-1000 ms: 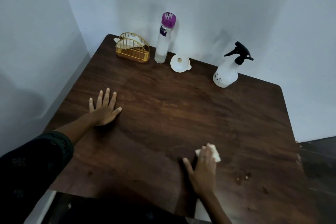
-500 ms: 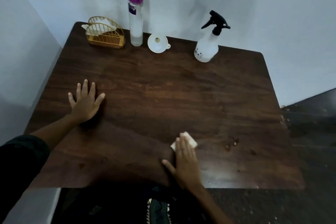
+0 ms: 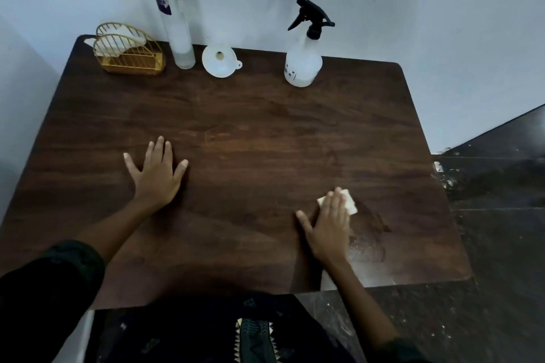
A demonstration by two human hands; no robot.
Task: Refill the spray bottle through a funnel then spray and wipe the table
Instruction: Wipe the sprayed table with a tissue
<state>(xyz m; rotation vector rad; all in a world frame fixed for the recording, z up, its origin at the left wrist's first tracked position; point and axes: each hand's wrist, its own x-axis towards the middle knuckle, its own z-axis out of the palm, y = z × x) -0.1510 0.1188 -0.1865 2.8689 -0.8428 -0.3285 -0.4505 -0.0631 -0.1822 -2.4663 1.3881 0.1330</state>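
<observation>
Right hand (image 3: 328, 225) presses flat on tissue (image 3: 348, 200), fingers covering it.

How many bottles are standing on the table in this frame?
2. The tall clear bottle with a purple cap stands at the back, between the gold napkin holder and the white funnel; the spray bottle stands right of the funnel.

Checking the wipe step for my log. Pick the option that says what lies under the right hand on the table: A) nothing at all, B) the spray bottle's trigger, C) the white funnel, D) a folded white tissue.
D: the right hand lies flat on a white tissue whose edge shows past the fingertips, while the funnel and spray bottle stand untouched at the table's far edge.
</observation>
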